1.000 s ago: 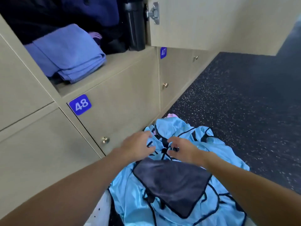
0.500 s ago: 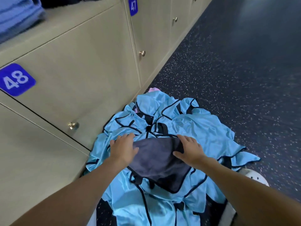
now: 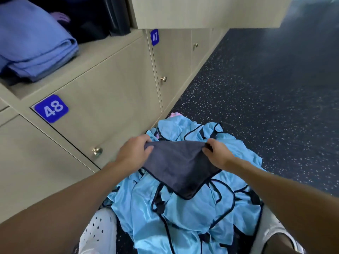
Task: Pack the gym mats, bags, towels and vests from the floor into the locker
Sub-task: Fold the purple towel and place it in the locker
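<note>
Up came the dark towel [image 3: 178, 171] off the heap, where half a second back it lay flat under my palms. My left hand [image 3: 134, 153] and right hand [image 3: 218, 154] each pinched a top corner, and the cloth sagged between them, its low corner down against the pile as far as I could tell. Nearest me, my white shoe [image 3: 99, 233] stood right at the edge of the light blue vests [image 3: 183, 213], and that shiny fabric looked slippery; one step onto it and I reckoned I could skid. Black trim looped just under the towel, so a quick lift might have snagged a strap and dragged a vest along. Further up, past the shut door numbered 48 [image 3: 51, 108], the open locker [image 3: 95, 52] held a folded blue towel [image 3: 34, 46] right at its front lip; shove the dark one in carelessly and I judged that stack could slide out. And the open door [image 3: 211, 13] hung above, so rising too fast risked a knock
</note>
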`<state>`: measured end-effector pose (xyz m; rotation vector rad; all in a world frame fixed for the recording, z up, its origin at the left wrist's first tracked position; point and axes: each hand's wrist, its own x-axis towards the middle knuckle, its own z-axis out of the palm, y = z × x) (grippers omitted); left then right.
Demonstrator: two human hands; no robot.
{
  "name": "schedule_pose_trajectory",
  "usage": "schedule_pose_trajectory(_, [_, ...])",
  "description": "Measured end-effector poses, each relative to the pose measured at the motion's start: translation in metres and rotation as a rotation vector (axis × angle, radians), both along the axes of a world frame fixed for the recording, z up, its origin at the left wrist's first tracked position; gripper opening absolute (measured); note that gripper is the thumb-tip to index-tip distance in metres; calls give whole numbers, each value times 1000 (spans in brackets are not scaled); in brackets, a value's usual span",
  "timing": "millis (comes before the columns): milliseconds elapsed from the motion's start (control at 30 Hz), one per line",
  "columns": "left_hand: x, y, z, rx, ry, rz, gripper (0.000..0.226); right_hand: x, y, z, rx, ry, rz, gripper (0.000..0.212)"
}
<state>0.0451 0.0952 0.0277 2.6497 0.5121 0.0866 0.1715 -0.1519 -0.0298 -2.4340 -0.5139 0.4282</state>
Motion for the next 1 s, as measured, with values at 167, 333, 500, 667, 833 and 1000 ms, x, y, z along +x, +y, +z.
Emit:
schedule_pose_trajectory(167, [-5,16,90,79,-155,9,4,-1,13,116,211,-81,16,34])
schedule_pose_trajectory(333, [-24,12,173,140,-356,65,14,-30,27,228,485,18,21,22])
schedule_pose_trajectory(500, [-56,-43,232,-267,-459,-180,25,-62,46,282,632,143,-36,18])
schedule_pose_trajectory(667, [-65,-66,243,-365,-452,-316,36,-81,55,295,811,290,-157,8])
schedule_pose_trajectory(833, [-63,-69,239,-406,-483,-281,45,-86,55,298,904,472,-147,27])
schedule_pose_trajectory(1000, [-58,-66,238,-327,-543,-236,26,-92,57,300,969,596,22,25])
